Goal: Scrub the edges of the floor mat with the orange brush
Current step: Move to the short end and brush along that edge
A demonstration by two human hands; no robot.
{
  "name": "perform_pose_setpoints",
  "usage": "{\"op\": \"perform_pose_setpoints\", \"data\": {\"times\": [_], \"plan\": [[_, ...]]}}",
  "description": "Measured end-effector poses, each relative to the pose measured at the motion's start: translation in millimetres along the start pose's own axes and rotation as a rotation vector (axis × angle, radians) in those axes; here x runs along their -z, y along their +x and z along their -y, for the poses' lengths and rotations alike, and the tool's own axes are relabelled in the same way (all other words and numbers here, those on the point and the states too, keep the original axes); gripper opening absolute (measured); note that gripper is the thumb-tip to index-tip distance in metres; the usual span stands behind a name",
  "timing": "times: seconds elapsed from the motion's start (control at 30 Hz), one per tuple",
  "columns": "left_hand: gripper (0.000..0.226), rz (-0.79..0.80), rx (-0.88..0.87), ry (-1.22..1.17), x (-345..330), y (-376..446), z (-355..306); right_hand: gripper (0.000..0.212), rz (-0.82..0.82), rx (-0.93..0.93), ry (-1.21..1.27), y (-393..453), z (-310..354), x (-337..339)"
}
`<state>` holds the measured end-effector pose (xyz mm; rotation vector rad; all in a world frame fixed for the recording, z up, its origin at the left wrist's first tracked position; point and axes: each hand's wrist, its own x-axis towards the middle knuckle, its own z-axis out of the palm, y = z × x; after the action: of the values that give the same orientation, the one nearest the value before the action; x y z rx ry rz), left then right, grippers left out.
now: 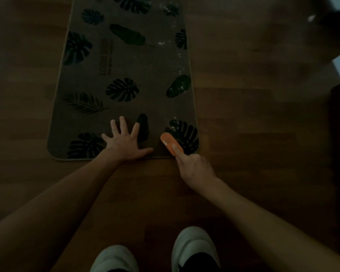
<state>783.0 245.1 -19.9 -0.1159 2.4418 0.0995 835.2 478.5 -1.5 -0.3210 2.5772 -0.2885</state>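
On wooden floor (243, 118), leaf-print floor mat (149, 61) lies flat.

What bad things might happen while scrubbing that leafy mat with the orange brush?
1. The floor mat might slide on the smooth wood floor if the flat left hand lifts off it.
2. The right hand holds the orange brush near the corner, so strokes may slip off onto bare floor.
3. The room is dim, so white specks along the right edge may get missed.
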Motion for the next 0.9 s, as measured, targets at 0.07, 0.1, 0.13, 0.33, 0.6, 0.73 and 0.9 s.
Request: {"op": "perform_pose_setpoints", "data": {"times": [0.07,0.1,0.13,0.33,0.6,0.73,0.9], "plan": [[0.122,0.012,-0.010,0.040,-2.6,0.2,2.4,0.052,0.005,-0.010,-0.046,9.6,1.3,6.4],[0.122,0.012,-0.022,0.053,-3.3,0.5,3.2,0.051,0.000,-0.009,-0.055,14.0,1.4,8.7],[0.121,0.010,-0.034,0.059,-3.8,1.1,3.3,0.052,-0.004,-0.020,-0.046,18.8,0.4,11.0],[0.117,0.027,-0.035,0.066,-2.3,2.0,3.5,0.053,-0.056,-0.123,0.057,69.0,-0.4,24.9],[0.123,0.001,-0.112,0.057,6.9,8.6,-21.4,0.055,-0.090,-0.018,0.105,19.6,-10.2,-4.6],[0.127,0.054,-0.158,0.077,2.0,10.3,-36.1,0.053,-0.086,0.074,0.147,-15.7,-18.8,-23.0],[0.124,0.068,-0.129,0.021,4.9,11.7,-41.1,0.054,-0.079,0.083,0.056,-0.1,-36.6,-8.6]]}}
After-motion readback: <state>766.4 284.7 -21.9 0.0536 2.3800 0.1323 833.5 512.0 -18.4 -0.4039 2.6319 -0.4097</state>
